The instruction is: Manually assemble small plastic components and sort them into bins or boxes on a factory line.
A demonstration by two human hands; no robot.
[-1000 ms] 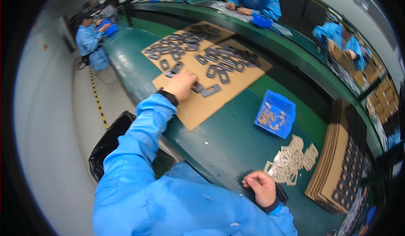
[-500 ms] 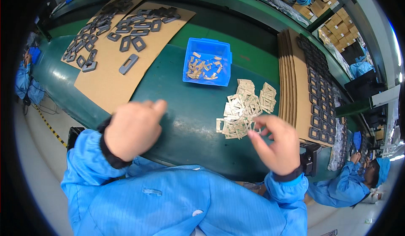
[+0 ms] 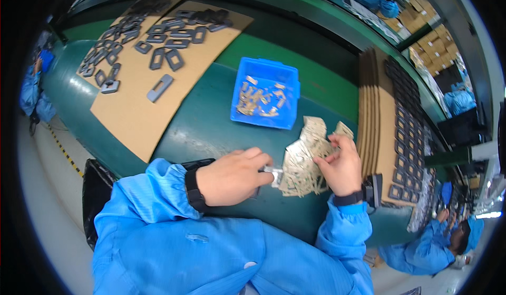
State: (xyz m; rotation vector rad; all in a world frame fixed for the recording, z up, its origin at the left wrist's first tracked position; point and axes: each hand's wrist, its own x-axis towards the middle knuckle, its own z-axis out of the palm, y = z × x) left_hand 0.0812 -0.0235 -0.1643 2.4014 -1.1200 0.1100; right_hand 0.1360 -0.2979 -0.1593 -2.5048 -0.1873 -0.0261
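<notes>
Left hand [image 3: 232, 176] pinches a small metal piece [image 3: 274, 174], apparently half-hidden.

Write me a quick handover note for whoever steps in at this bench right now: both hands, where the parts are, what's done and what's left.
Left hand: pinching a small silvery metal piece at its fingertips, beside the pile.
Right hand: fingers on the pile of thin beige slotted sheets on the green table.
Blue plastic bin: beyond the pile, holds small pale metal bits.
Done: many dark rectangular frames lie on the far-left brown cardboard sheet; more sit on the cardboard stack at right.
Left: the beige pile remains large.
</notes>
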